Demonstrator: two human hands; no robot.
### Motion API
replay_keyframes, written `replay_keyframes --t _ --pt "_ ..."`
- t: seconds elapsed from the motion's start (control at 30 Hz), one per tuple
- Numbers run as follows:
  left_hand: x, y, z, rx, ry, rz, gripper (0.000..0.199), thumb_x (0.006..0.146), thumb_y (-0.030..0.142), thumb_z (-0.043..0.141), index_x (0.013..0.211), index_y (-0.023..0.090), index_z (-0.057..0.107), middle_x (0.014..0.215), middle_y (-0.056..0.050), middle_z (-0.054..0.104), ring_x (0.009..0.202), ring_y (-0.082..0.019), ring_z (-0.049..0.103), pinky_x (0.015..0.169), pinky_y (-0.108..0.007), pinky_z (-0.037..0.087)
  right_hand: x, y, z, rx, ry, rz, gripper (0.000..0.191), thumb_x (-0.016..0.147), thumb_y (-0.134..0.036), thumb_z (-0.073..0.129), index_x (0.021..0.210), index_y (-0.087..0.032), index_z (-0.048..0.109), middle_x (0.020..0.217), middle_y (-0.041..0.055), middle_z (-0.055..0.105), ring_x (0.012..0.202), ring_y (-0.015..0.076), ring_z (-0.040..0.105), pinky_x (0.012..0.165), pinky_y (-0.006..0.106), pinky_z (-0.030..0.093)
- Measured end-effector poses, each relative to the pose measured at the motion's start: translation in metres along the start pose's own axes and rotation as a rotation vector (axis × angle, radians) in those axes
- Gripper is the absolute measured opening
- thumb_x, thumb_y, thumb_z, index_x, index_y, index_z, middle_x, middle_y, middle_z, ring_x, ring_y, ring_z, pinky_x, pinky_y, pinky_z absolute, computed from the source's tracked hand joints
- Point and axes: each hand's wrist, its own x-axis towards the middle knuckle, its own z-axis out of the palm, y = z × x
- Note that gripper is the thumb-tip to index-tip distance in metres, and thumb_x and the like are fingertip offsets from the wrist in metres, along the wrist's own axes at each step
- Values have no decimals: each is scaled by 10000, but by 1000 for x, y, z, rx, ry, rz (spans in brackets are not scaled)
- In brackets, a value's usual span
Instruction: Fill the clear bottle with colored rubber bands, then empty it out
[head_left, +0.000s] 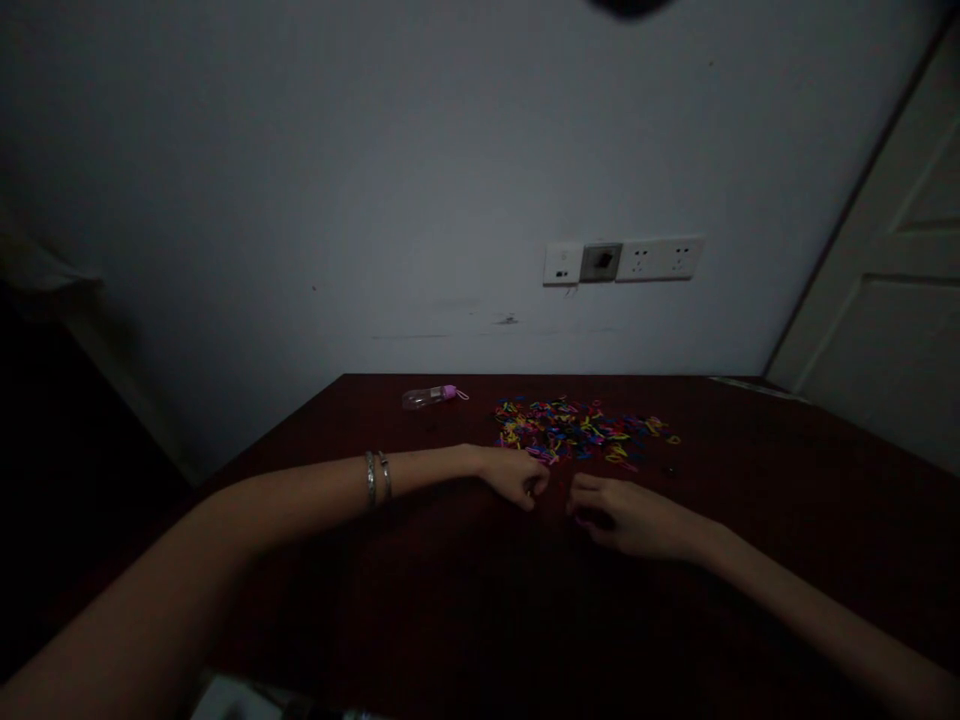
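A scattered pile of small, brightly coloured hair bands point(570, 425) lies on the dark red table, just beyond both hands. My left hand point(516, 475), reaching in from the left, is closed with fingers curled and thumb bent in near the pile's front edge. Something tiny and light may be between its fingers, but it is too dim to name. Facing it across a small gap is my right hand point(619, 512), its fingers pinched together low over the table. A purplish bit shows by its fingertips; I cannot tell what it is.
A clear plastic bottle point(429, 398) with a pink cap lies on its side behind my left forearm. Wall sockets point(660, 260) sit above the table point(450, 610). A small dark object point(670, 470) is right of the pile. A white door point(892, 300) stands at right.
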Motion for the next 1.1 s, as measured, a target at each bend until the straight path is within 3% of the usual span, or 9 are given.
replay_keyframes --t 0.2,0.43,0.53,0.6,0.67,0.8,0.87,1.0,1.1 --pt "22 -5 1 65 57 -21 93 656 122 579 739 156 553 689 -2 573 622 -119 509 562 -214 376 25 39 4 -118 54 -39 240 775 -83 404 891 -186 586 948 79 557 813 157 552 712 259 414" --pt "44 -20 -15 67 560 -211 206 743 167 450 913 137 562 869 -81 616 766 -171 557 641 -250 418 33 74 -8 -319 295 177 247 779 -158 452 975 -184 600 1060 115 519 990 211 497 809 301 410" --pt "38 -15 -14 -155 321 -101 224 701 93 438 850 134 599 794 -50 631 706 -139 569 605 -223 426 25 86 -19 -251 327 259 233 755 -157 449 898 -192 630 1025 96 564 962 203 523 788 292 419" --pt "36 -8 -5 -345 46 -28 272 671 39 407 813 131 620 764 -34 639 673 -121 576 562 -203 426 19 98 -29 -125 269 343 237 717 -125 440 809 -185 650 911 73 617 851 177 568 732 264 431" --pt "39 -3 5 -446 -68 8 328 648 7 391 835 126 633 787 -34 649 703 -120 589 569 -199 440 14 110 -37 41 100 415 235 661 -102 445 715 -171 663 750 54 643 702 154 589 648 241 437" --pt "44 -3 9 -318 130 -28 436 613 -21 406 969 105 623 954 -72 649 872 -148 593 750 -235 460 7 126 -44 336 -351 585 204 602 -130 469 559 -169 665 608 53 645 519 129 568 485 219 409" --pt "42 -7 1 -235 213 -76 505 622 7 436 1099 109 566 1077 -94 613 949 -169 573 811 -257 449 6 129 -43 379 -433 655 190 588 -140 486 556 -179 670 629 54 659 517 125 574 480 215 414" --pt "31 -18 -20 -192 402 -123 565 646 46 454 1205 124 484 1222 -106 531 1056 -175 517 879 -274 418 10 131 -42 312 -122 547 203 585 -130 516 670 -187 692 734 47 686 684 162 614 640 245 463" --pt "19 -31 -31 -240 468 -193 466 607 7 411 1020 104 604 1072 -95 618 960 -164 565 811 -254 447 10 133 -45 370 139 377 253 632 -189 522 818 -178 694 885 54 688 843 189 605 756 256 451"
